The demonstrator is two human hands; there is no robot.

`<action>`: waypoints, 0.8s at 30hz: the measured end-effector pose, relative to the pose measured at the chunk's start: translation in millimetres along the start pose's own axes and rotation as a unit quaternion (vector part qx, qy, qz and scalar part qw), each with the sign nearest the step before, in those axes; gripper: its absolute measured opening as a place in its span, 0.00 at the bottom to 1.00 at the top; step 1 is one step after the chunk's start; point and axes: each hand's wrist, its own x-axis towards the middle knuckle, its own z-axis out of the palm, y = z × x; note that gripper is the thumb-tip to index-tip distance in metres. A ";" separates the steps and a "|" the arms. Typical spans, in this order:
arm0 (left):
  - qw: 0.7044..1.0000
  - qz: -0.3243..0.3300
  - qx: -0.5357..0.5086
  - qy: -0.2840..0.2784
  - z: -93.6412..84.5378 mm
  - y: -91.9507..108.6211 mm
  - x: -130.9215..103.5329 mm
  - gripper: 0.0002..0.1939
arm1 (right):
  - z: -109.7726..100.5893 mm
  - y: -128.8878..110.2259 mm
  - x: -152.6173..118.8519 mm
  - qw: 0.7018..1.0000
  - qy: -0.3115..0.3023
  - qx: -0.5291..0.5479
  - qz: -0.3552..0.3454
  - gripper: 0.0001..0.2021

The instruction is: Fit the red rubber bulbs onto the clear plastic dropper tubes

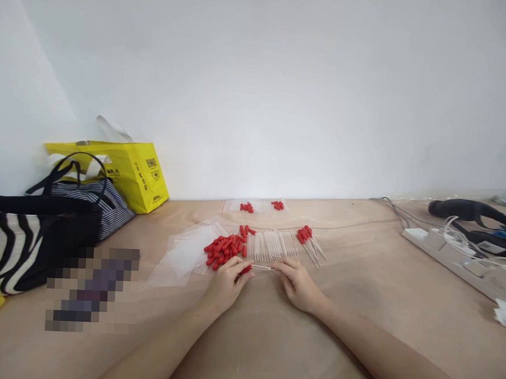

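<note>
**Before the row of slim clear tubes: fingertip work**

Left of it, a yellow bag bears illegible black print; nearer, glossy red bulbs heap. In front, the left hand pinches a red bulb, the right hand a thin clear tube. Rightward lie red-topped droppers, then a white power strip.

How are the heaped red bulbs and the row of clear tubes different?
The red bulbs are short and chubby; the clear tubes are long and thin. The red bulbs lie jumbled; the clear tubes lie side by side. There are many of both.
</note>
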 end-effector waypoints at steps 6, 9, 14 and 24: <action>0.999 0.002 -0.012 0.034 -1.9 2.0 0.4 0.06 | 1.4 -2.2 0.0 1.000 -0.009 0.007 -0.012 0.19; 0.999 0.015 -0.022 0.035 -2.0 3.0 0.2 0.06 | 4.1 -0.7 0.2 1.000 0.006 0.007 -0.011 0.16; 1.000 0.016 -0.019 0.015 -2.5 4.1 -2.0 0.08 | 6.3 3.2 -0.5 1.000 0.000 -0.015 -0.018 0.18; 0.997 0.054 0.028 -0.049 -6.0 7.6 -6.1 0.09 | -2.4 6.8 -0.7 0.992 -0.031 -0.089 -0.087 0.26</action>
